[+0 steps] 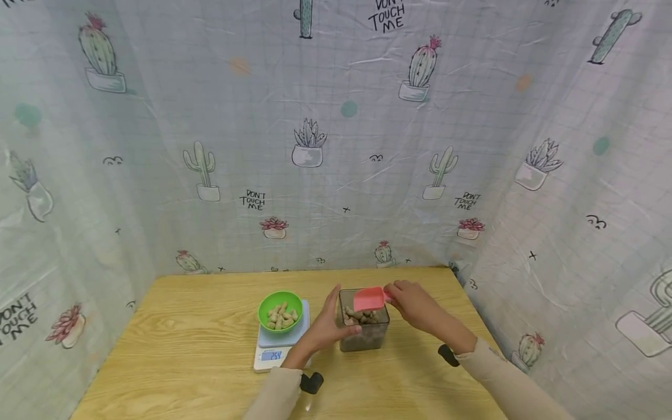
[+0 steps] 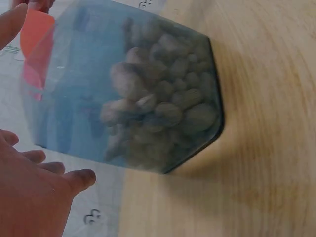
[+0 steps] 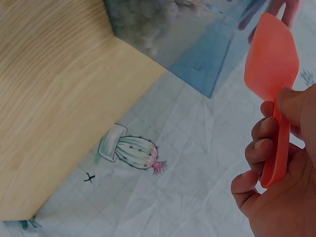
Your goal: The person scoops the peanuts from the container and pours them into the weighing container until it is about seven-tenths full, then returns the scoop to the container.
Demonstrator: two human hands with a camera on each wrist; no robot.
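My right hand (image 1: 415,303) grips the handle of a coral-pink scoop (image 1: 370,298), with fingers curled round it and the thumb along its neck. The scoop's head is over the open top of a see-through grey container (image 1: 362,341); no load shows in it. Inside lie brownish lumps (image 2: 168,94), perhaps peanuts in their shells, filling the lower part. My left hand (image 1: 325,326) spans the container's left side near the rim, fingers straight and spread, thumb at the front. Whether it touches the wall I cannot tell.
Left of the container, a white kitchen scale (image 1: 265,366) with a lit display carries a green bowl (image 1: 264,301). Pale, knobbly pieces (image 1: 282,317) like unshelled peanuts lie in the bowl. A cactus-print curtain (image 1: 336,192) closes off the wooden table (image 1: 173,350) behind and at the sides.
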